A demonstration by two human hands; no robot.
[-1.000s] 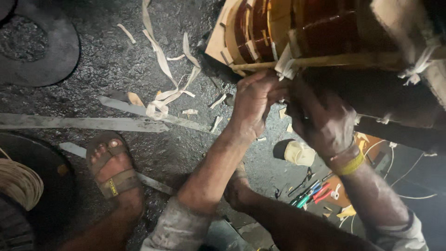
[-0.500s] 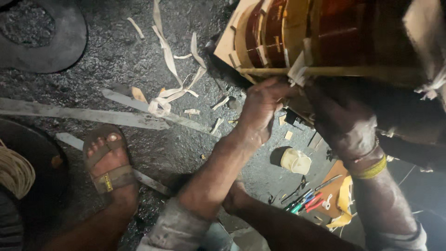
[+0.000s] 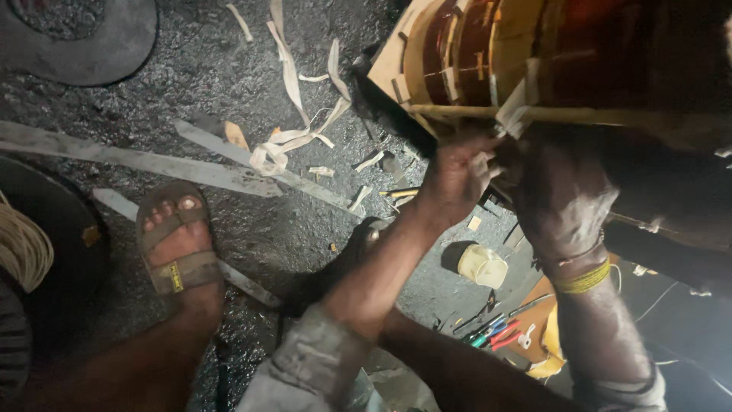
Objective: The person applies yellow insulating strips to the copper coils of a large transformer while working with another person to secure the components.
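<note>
Both hands work at the underside of a large copper coil winding [image 3: 488, 53], its long axis running rightward out of frame. The left hand [image 3: 457, 175] pinches white tape [image 3: 512, 114] at the coil's lower edge; the right hand [image 3: 560, 198], beside it, is curled, its grip unclear.

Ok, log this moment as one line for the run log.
left hand: gripping white tape on coil's wooden frame | right hand: pressed under frame | floor: tape scraps, pliers

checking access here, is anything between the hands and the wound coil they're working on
Nothing visible: the left hand and right hand are already against the underside of the wound coil, at its pale tape strip.
</note>
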